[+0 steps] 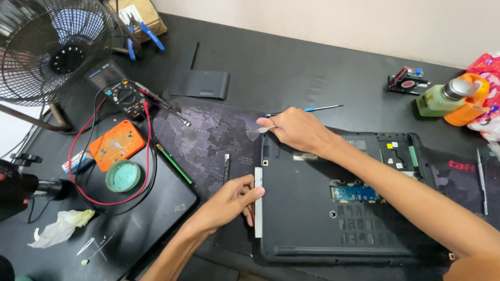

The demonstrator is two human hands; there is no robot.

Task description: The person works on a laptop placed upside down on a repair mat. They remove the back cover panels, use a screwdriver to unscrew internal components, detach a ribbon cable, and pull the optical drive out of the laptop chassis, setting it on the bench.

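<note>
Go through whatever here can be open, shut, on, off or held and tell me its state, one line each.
Laptop: upside down, bottom hatches open.
Silver side strip: pinched by left hand.
Right hand: holds a thin tool at the laptop's corner.
Fan: cannot tell if spinning.
Green tin: open.

Edges and hands are eating up detail here!
Fan (54,49) is cropped at ten o'clock; right hand (297,127) covers the laptop (333,208) corner; black tool (21,190) is cut off at nine o'clock.
</note>
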